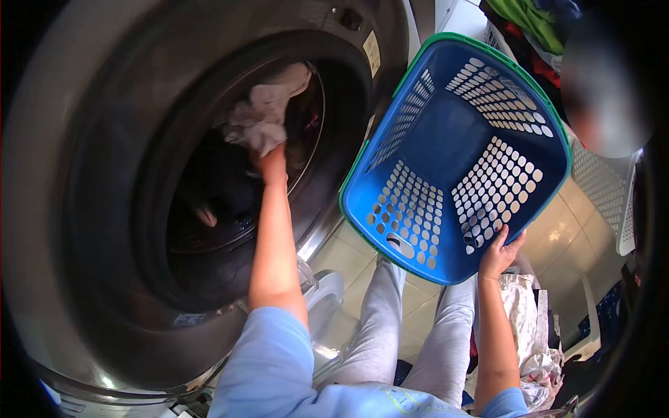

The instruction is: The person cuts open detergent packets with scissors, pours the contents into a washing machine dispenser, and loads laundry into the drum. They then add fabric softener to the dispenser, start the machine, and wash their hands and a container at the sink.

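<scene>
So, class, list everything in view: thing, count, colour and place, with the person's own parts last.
Washing machine: one, dark grey, left
Labels: two, pale, machine front
Pale cloth: count unclear, pinkish white, machine opening
Basket: one, blue with green rim, centre right
Perforated basket: at least one, white, right
Green cloth: count unclear, green, top right
Printed cloth: count unclear, whitish, lower right
Floor tiles: several, beige, below
Blurred shape: one, pale, upper right, unidentifiable
Trousers: one pair, grey, bottom
Shirt: one, light blue, bottom
Left hand: one, bare, gripping pale cloth
Right hand: one, bare, gripping basket edge
</scene>
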`<state>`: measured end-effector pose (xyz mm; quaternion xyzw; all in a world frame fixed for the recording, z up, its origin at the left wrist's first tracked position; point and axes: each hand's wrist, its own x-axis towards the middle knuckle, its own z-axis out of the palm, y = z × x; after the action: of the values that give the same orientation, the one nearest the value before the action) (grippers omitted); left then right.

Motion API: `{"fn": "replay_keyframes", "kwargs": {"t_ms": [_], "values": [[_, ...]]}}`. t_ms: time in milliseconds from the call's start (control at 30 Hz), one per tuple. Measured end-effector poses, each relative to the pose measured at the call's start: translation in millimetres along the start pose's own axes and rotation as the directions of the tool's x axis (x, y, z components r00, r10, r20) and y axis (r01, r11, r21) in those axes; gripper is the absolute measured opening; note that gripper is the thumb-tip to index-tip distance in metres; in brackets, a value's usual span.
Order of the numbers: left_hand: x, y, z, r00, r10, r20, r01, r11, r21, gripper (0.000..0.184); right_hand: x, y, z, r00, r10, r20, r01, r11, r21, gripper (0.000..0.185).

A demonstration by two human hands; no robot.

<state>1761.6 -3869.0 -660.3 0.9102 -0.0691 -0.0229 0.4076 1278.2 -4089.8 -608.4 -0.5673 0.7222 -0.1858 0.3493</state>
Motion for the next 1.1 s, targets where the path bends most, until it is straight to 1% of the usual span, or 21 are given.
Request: {"fn": "replay_keyframes", "kwargs": {"t_ms": [67,100,133,167,200,267,300,367,400,433,500,567,633,700,767,900,933,967,1000,1067,1100], "values": [[3,28,-13,0.973,-0.155,-0.17,0.112,0.965,-0.238,0.05,-1,1,2,1.0,0.01,0.005,-0.009,0.999,-0.039,0.042],[-7,78,-17,0.919,-0.293,-0.263,0.166,0.894,-0.416,0.043,-2,2,3,1.0,0.02,0.001,-0.02,0.998,-0.053,0.042],[8,76,-26,0.852,-0.371,-0.37,0.155,0.853,-0.498,0.042,-2,2,4,1.0,0.029,-0.005,-0.029,0.997,-0.065,0.043],[21,83,-40,0.866,-0.404,-0.297,0.166,0.79,-0.591,0.046,-2,1,4,1.0,0.03,-0.001,-0.03,0.998,-0.063,0.043],[19,122,-41,0.867,-0.396,-0.303,0.119,0.754,-0.645,0.045,-2,-1,3,0.999,0.038,-0.005,-0.038,0.994,-0.098,0.045],[43,124,-61,0.772,-0.3,-0.561,-0.048,0.852,-0.521,0.046,-1,2,2,0.999,0.022,-0.025,-0.026,0.983,-0.18,0.051],[44,144,-62,0.776,-0.297,-0.557,-0.047,0.853,-0.52,0.046,-1,6,2,0.999,-0.013,-0.046,0.002,0.973,-0.229,0.052],[40,199,-66,0.797,-0.11,-0.593,-0.241,0.844,-0.48,0.05,0,7,1,0.998,-0.02,-0.061,0.007,0.979,-0.204,0.046],[49,195,-66,0.797,-0.106,-0.594,-0.242,0.846,-0.475,0.05,0,7,2,0.997,-0.039,-0.066,0.026,0.98,-0.199,0.046],[66,187,-64,0.87,-0.144,-0.472,-0.159,0.823,-0.545,0.048,0,7,1,0.999,0.023,-0.042,-0.029,0.986,-0.164,0.045],[98,181,-56,0.957,-0.207,-0.201,0.031,0.767,-0.641,0.045,2,19,3,0.998,-0.03,-0.053,0.023,0.99,-0.141,0.045],[107,190,-45,0.964,-0.258,0.059,0.253,0.831,-0.496,0.043,0,17,1,0.998,-0.035,-0.048,0.028,0.989,-0.145,0.045],[108,205,-26,0.938,-0.304,0.167,0.342,0.893,-0.294,0.041,-2,10,2,0.998,-0.042,-0.05,0.034,0.988,-0.151,0.044],[138,178,-15,0.937,-0.306,0.17,0.342,0.902,-0.264,0.041,-2,5,4,1.0,0.004,-0.016,-0.005,0.997,-0.08,0.044],[157,156,-9,0.936,-0.301,0.184,0.339,0.912,-0.232,0.041,0,20,8,0.998,-0.058,-0.026,0.056,0.996,-0.068,0.044],[59,201,-17,0.969,-0.082,0.231,0.121,0.98,-0.16,0.041,-3,23,8,0.999,0.006,-0.039,-0.011,0.992,-0.127,0.045],[43,203,-18,0.984,-0.081,0.158,0.115,0.968,-0.224,0.04,-2,9,3,0.996,-0.09,-0.013,0.088,0.987,-0.132,0.043],[26,204,-20,0.993,-0.079,0.083,0.1,0.953,-0.285,0.039,0,13,1,0.997,-0.074,0.01,0.074,0.989,-0.125,0.039],[15,202,-22,0.993,-0.093,-0.072,0.057,0.916,-0.397,0.037,0,17,2,0.998,-0.036,0.043,0.036,0.999,-0.013,0.037],[-11,150,-24,0.989,0.037,-0.141,-0.074,0.961,-0.266,0.031,3,27,-4,0.98,0.064,0.19,-0.106,0.97,0.218,0.03],[-33,147,-16,0.989,0.037,-0.14,-0.065,0.977,-0.202,0.032,4,49,-1,0.99,0.013,0.143,-0.044,0.975,0.219,0.029]]}}
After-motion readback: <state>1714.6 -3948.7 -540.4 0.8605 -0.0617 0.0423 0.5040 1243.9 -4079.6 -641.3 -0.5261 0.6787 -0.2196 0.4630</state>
